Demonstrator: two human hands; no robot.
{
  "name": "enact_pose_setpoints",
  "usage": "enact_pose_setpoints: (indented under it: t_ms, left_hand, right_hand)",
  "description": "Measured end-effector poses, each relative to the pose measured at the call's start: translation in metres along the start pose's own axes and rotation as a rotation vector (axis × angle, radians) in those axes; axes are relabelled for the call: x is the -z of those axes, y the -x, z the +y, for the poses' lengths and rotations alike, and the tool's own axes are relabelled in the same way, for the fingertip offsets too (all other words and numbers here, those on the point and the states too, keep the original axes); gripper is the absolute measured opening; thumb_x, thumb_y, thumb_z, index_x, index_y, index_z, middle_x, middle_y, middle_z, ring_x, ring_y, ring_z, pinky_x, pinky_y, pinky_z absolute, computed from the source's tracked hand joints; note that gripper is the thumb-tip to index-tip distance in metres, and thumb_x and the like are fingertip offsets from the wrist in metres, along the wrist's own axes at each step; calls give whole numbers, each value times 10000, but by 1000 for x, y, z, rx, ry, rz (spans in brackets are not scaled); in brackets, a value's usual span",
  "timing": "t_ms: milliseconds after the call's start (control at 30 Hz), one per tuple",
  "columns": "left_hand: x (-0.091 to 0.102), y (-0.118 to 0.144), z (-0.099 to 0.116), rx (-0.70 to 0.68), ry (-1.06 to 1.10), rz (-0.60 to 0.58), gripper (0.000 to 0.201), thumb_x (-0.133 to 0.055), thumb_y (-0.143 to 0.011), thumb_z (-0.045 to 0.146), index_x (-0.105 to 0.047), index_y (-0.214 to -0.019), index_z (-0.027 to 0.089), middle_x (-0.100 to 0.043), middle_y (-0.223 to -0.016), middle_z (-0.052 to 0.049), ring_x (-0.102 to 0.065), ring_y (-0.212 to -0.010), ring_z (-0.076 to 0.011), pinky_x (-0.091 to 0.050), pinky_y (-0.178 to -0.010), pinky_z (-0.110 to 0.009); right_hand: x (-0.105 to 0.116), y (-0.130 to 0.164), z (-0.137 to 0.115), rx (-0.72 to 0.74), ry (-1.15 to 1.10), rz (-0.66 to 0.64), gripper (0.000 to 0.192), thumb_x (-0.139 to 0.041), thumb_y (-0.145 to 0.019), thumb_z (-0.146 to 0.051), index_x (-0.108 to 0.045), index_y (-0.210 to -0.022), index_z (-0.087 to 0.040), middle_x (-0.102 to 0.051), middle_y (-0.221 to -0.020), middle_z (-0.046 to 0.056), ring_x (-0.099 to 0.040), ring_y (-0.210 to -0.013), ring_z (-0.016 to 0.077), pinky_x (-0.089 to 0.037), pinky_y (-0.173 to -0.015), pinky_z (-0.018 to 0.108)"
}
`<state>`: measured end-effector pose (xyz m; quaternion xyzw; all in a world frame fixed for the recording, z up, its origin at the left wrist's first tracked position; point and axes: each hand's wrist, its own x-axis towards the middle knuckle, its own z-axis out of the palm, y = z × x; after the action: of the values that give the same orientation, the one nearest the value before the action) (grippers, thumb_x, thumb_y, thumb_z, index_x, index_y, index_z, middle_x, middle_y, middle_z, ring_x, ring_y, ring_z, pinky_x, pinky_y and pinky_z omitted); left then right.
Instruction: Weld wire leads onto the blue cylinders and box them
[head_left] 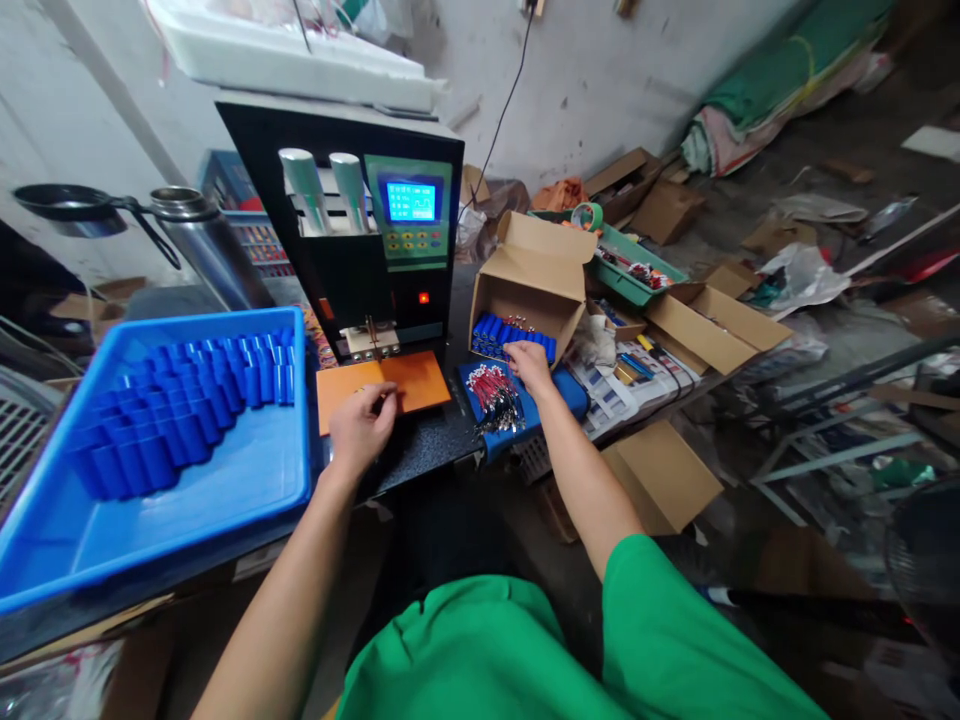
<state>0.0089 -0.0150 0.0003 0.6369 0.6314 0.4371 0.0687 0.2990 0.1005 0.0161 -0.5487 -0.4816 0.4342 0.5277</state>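
My left hand (365,425) rests at the near edge of an orange board (420,382), fingers curled in a pinch. What is between them, if anything, is too small to make out. The board lies before a black spot welder (341,285) with a lit blue screen. My right hand (531,365) reaches to the mouth of a cardboard box (529,280), fingers closed by the blue battery cells (491,332) inside; whether it grips one is hidden. Just below lies a bundle of red and black wires (495,395) on a blue surface.
A blue tray (247,460) with rows of blue cells stands on the left. Behind it is a steel flask (206,245). Further right are a green bin (634,265), an open carton (716,325) and pens on paper. White foam (300,60) sits atop the welder.
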Motion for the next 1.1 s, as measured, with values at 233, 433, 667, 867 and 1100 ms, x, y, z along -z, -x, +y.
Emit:
enact_pose_setpoints:
  t_ms: [233,433,667,867,1100]
  left_hand:
    - [3,-1,2,10,28,-6,292,-542,-887,408,-740,-982,215,-766,-908,-48,-680,-775,-198,-495,-713,-308]
    - [6,7,14,21,195,-21,359,-571,-877,489,-736,-997,193,-758,-890,-56,-654,-702,-167,-518,-684,-302]
    - [-3,32,64,9,344,-7,309,-663,-869,470,-745,-996,200,-778,-927,-63,-706,-768,-178,-576,-768,-318]
    - [-2,41,65,69,369,39,249,-640,-901,416,-760,-979,213,-788,-958,-66,-738,-856,-206,-589,-842,-350]
    - [18,48,43,268,562,11,318,-641,-888,487,-712,-939,181,-746,-839,-59,-680,-737,-168,-560,-716,-305]
  right_hand:
    - [-7,10,-38,-41,-405,74,291,-713,-734,-328,-469,-641,-200,-418,-539,-88,-357,-426,39,-196,-366,163]
    - [-35,38,-55,-2,-522,61,285,-696,-760,-355,-466,-674,-209,-427,-566,-79,-385,-452,47,-211,-372,170]
    - [-95,89,-53,-52,-612,-74,287,-703,-763,-383,-475,-716,-217,-443,-557,-80,-392,-448,54,-242,-386,178]
    - [-126,117,-42,-116,-637,-138,317,-711,-786,-434,-487,-724,-219,-443,-505,-89,-369,-413,56,-270,-393,184]
    - [-121,130,-31,40,-448,-364,308,-749,-765,-475,-626,-780,-193,-573,-663,-44,-474,-520,69,-381,-470,190]
